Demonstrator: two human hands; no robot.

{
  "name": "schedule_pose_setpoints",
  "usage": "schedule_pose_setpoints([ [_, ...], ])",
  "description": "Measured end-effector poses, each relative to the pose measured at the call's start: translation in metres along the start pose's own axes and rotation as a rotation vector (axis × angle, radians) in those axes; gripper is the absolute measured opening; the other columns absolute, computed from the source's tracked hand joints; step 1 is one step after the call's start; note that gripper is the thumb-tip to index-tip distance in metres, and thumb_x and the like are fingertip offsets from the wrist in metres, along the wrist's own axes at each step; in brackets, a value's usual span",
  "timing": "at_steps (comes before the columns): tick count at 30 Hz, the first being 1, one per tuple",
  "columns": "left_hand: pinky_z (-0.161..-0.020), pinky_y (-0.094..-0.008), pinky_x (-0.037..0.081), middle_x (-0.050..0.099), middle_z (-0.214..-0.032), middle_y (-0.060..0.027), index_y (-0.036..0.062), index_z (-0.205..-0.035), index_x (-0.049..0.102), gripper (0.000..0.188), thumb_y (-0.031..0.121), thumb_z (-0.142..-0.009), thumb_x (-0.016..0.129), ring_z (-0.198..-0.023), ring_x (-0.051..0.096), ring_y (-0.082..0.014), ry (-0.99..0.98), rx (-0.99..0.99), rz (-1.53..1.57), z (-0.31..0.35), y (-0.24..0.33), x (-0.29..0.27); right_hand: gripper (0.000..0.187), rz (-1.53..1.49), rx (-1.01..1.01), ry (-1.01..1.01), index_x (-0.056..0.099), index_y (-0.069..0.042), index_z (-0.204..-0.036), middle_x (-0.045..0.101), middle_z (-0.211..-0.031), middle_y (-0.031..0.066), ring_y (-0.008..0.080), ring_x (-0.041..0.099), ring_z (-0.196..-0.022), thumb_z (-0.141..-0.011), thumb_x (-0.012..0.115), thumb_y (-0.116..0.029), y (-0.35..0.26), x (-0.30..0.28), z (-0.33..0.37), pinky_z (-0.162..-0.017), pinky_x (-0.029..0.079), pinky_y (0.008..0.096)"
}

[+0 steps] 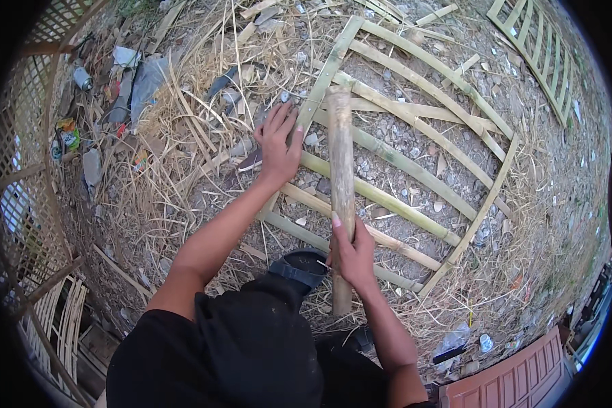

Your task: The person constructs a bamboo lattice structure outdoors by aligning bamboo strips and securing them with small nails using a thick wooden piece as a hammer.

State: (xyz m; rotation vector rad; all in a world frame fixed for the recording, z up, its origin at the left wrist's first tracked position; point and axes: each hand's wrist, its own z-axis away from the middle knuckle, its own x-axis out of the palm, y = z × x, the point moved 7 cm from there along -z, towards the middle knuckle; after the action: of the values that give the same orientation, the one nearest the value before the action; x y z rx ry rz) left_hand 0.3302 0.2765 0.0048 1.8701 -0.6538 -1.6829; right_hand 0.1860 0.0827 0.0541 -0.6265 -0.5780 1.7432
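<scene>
A ladder-like frame of split bamboo lies on the ground, several slats running between its two end rails. My left hand rests at the left rail, fingers stretched out and thumb apart, touching the rail. My right hand is wrapped round a thick wooden club near its lower end. The club lies lengthwise across my view, over the slats, and hides parts of them. Beside the left wrist is a dark, pointed, blade-like piece. My sandalled foot is by the frame's near left corner.
Bamboo shavings cover the dirt. Another slatted panel lies at the far right. A lattice wall stands at the left, and a reddish-brown panelled board at the near right. A can and plastic scraps lie at the far left.
</scene>
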Motion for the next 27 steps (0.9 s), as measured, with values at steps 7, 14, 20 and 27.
schedule_pose_setpoints([
  [7,-0.118,-0.0506,0.012,0.048,-0.156,-0.0076,0.0018,-0.137,0.062,0.047,0.031,-0.103,0.046,-0.149,0.033,-0.0284,-0.029,-0.106,0.143,0.001,-0.014,0.008,0.031,-0.374,-0.102,0.1,0.049,-0.002,-0.11,0.054,-0.066,0.0062,0.0156,0.056,-0.045,-0.109,0.046,-0.033,-0.004,0.039,-0.002,-0.041,0.047,0.0293],
  [14,-0.117,-0.0519,0.014,0.043,-0.16,-0.0094,0.0011,-0.14,0.06,0.052,0.034,-0.105,0.04,-0.152,0.028,-0.0299,-0.04,-0.157,0.256,0.002,-0.009,0.013,0.034,-0.548,-0.272,0.281,0.051,0.0,-0.115,0.056,-0.07,0.0062,0.0144,0.057,-0.047,-0.108,0.049,-0.034,-0.01,0.016,0.013,-0.042,0.047,0.0292],
  [20,-0.116,-0.0495,0.014,0.043,-0.159,-0.0125,-0.0021,-0.14,0.058,0.05,0.029,-0.106,0.038,-0.151,0.03,-0.0301,-0.041,-0.072,0.183,0.004,-0.011,0.013,0.04,-0.232,0.018,0.054,0.053,0.004,-0.113,0.058,-0.062,0.0065,0.0139,0.058,-0.046,-0.105,0.057,-0.034,-0.009,0.028,0.006,-0.044,0.048,0.0297],
  [27,-0.116,-0.0505,0.014,0.043,-0.159,-0.0141,-0.0026,-0.141,0.056,0.045,0.021,-0.105,0.044,-0.151,0.032,-0.0313,-0.04,-0.011,0.031,0.004,0.006,0.014,0.04,-0.49,-0.402,0.345,0.054,0.007,-0.115,0.057,-0.061,0.0061,0.0127,0.059,-0.048,-0.104,0.059,-0.031,-0.023,0.005,0.015,-0.044,0.047,0.0289],
])
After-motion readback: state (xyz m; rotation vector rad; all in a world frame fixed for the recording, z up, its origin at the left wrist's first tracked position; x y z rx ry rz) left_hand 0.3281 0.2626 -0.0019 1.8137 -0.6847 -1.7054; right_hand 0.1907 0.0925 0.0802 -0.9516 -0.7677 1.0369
